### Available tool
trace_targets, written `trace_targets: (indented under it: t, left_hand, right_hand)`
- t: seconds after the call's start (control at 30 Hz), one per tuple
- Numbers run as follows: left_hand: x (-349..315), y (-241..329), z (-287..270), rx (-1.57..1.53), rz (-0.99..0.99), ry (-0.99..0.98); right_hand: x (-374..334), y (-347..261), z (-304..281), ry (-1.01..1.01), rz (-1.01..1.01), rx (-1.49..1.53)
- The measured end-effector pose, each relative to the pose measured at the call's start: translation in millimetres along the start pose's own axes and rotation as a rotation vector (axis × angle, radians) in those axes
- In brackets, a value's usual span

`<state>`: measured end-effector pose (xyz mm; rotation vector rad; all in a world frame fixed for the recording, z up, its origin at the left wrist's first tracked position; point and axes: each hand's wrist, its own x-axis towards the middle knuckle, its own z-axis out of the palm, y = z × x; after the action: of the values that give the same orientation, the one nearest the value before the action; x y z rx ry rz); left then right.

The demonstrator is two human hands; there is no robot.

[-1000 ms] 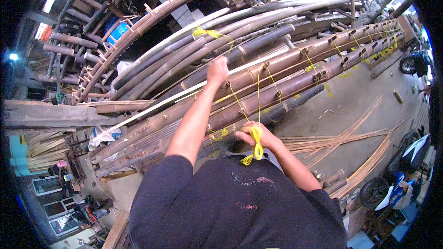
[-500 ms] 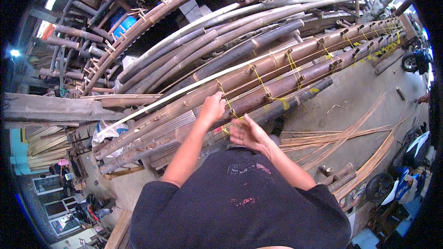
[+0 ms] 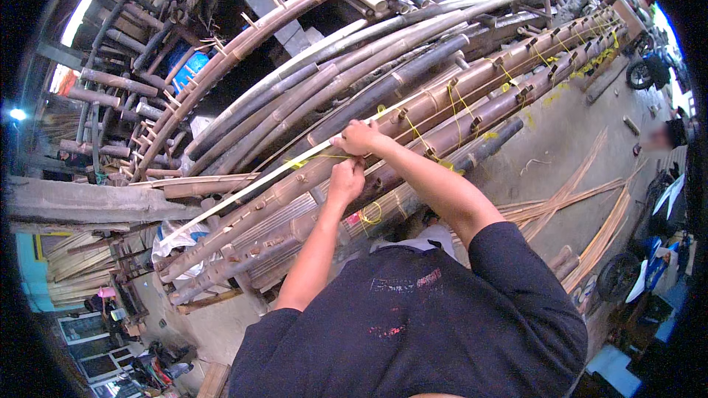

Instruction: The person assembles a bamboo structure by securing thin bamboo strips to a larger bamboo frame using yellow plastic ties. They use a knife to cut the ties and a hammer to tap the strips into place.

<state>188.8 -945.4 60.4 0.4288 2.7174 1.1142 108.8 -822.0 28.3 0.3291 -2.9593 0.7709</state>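
Observation:
Two long brown bamboo poles, an upper pole and a lower pole, run diagonally before me with short pegs along them. Thin yellow cord is strung between the pegs. My left hand is closed between the poles, gripping yellow cord at its fingertips. Above it, my right hand is closed at the upper pole, beside a pale bamboo strip. Cord shows next to its fingers and it seems to pinch it; the fingertips are partly hidden. A loop of cord hangs below my left hand.
Curved bamboo poles lie stacked beyond, under a large arched pole with pegs. Split bamboo strips lie on the floor at right, near motorcycles. A concrete beam stands at left. Another person is partly visible at far right.
My right hand has moved from below the lower pole up to the upper pole and closed. My left hand has come down from the upper pole. The view has shifted slightly.

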Motion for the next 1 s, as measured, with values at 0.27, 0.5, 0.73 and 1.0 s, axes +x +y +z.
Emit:
trace_targets:
  t: [0.27, 0.5, 0.73, 1.0]
  left_hand:
    - [2, 16, -2, -0.023, -0.036, -0.045]
    - [95, 37, -33, -0.460, 0.110, 0.145]
    - [131, -23, 5, 0.266, 0.056, 0.198]
    - [28, 9, -31, 0.233, -0.175, -0.078]
  right_hand:
    - [-178, -22, -62, -0.412, -0.240, 0.402]
    - [-187, -4, -12, -0.164, -0.361, 0.461]
    - [-199, -24, -35, -0.216, -0.230, 0.503]
    - [-196, -18, -49, -0.209, -0.047, 0.727]
